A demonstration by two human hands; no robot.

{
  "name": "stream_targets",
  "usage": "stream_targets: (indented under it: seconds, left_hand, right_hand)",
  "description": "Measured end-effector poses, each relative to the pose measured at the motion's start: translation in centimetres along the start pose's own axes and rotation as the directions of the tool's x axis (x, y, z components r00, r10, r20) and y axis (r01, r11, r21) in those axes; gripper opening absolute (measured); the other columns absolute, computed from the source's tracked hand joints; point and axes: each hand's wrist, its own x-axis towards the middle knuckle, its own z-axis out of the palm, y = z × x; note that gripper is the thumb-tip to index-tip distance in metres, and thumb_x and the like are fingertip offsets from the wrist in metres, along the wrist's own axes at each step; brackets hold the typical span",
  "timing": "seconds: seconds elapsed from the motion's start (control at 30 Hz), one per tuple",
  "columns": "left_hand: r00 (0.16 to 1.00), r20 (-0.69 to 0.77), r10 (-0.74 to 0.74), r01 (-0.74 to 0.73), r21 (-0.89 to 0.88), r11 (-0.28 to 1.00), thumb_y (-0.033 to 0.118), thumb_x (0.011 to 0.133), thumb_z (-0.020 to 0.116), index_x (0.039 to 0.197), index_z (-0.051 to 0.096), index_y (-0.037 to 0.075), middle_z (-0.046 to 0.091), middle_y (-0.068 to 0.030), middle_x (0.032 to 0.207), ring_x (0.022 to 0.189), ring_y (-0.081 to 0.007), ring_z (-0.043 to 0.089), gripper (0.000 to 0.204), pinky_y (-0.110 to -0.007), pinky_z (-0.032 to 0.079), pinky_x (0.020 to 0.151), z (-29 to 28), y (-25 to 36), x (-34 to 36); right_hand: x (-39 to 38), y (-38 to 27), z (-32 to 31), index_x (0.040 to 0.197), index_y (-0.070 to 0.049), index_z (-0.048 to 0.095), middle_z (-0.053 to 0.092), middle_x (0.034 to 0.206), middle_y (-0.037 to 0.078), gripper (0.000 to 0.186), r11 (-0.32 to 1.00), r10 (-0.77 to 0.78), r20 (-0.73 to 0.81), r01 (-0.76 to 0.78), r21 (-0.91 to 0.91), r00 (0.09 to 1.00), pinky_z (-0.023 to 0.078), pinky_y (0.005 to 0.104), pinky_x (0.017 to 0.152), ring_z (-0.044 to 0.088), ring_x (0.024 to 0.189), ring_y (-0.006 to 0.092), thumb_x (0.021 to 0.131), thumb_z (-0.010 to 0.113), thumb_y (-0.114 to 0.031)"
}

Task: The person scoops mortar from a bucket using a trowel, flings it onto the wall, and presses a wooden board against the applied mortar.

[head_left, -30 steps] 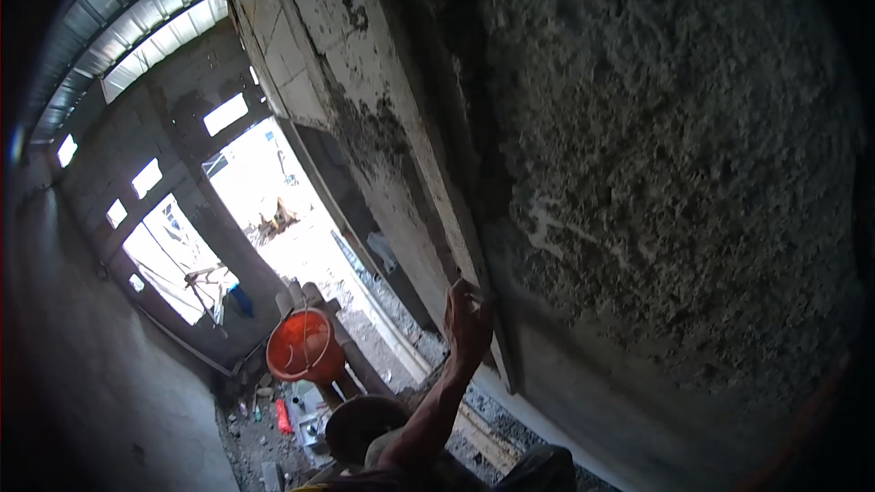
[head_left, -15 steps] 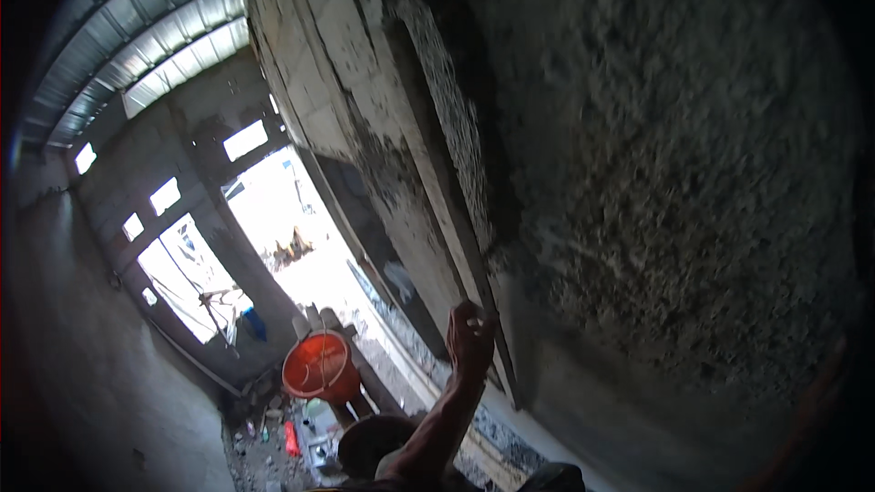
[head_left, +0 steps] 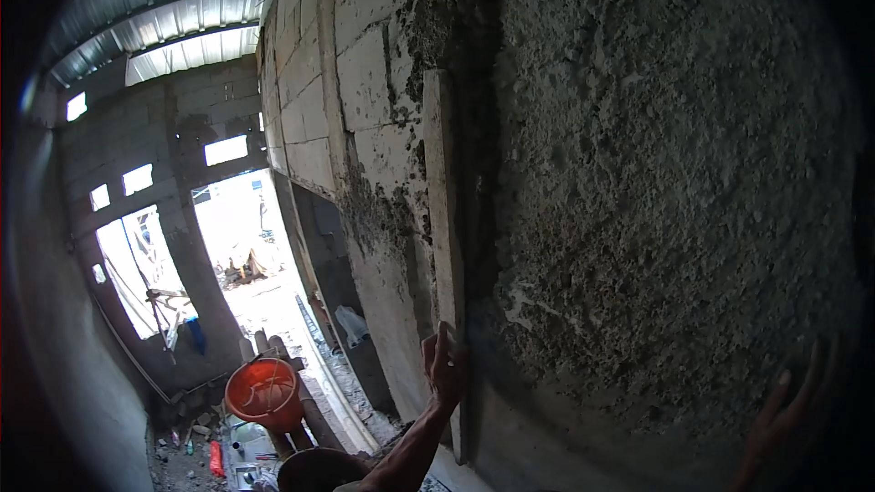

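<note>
A long, narrow straight strip [head_left: 440,191], like a plasterer's straightedge, stands nearly upright against the wall along the edge of the rough wet plaster [head_left: 656,210]. My left hand [head_left: 443,369] is closed around its lower part, fingers curled; the strip's foot shows below the wrist. Over at the far right, in shadow, my right hand [head_left: 791,410] has its fingers stretched apart in front of the plastered face and holds nothing. Whether it touches the wall, I cannot tell.
Below to the left, an orange bucket [head_left: 264,392] rests on a raised support, near a dark round object [head_left: 314,471]. Rubble [head_left: 196,428] and a red item [head_left: 217,458] lie on the floor. A bright doorway [head_left: 241,237] opens beyond bare block walls [head_left: 301,118].
My view has turned, so the strip now looks nearly upright instead of slanted. My left hand keeps its hold low on it. The right hand shows more plainly, with its fingers spread.
</note>
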Motion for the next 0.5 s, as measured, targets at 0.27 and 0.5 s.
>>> stream_targets:
  seconds: [0.27,0.5]
  left_hand:
    - [0.977,-0.186,0.105,-0.111,-0.022,0.994,-0.008,0.075,0.055,0.130,0.055,0.005,0.054,-0.0120,0.096,0.081,-0.0211,0.054,0.056,-0.030,0.046,0.065,1.0,1.3,3.3]
    - [0.956,-0.209,0.208,-0.212,0.004,0.977,-0.002,0.078,0.064,0.127,0.057,0.004,0.054,-0.0149,0.091,0.079,-0.0263,0.056,0.051,-0.034,0.048,0.070,0.2,3.4,9.1]
  right_hand:
    - [0.1,-0.5,0.2,0.133,0.002,0.045,0.041,0.140,0.019,0.043,0.998,-0.009,-0.074,0.013,0.053,0.997,0.032,0.0480,0.106,0.038,0.131,0.0356,0.101,0.036,-0.027]
    - [-0.4,0.8,0.5,0.132,0.002,0.045,0.041,0.140,0.020,0.044,0.999,-0.032,-0.040,0.033,0.015,0.999,0.032,0.0473,0.106,0.038,0.131,0.0353,0.101,0.037,-0.028]
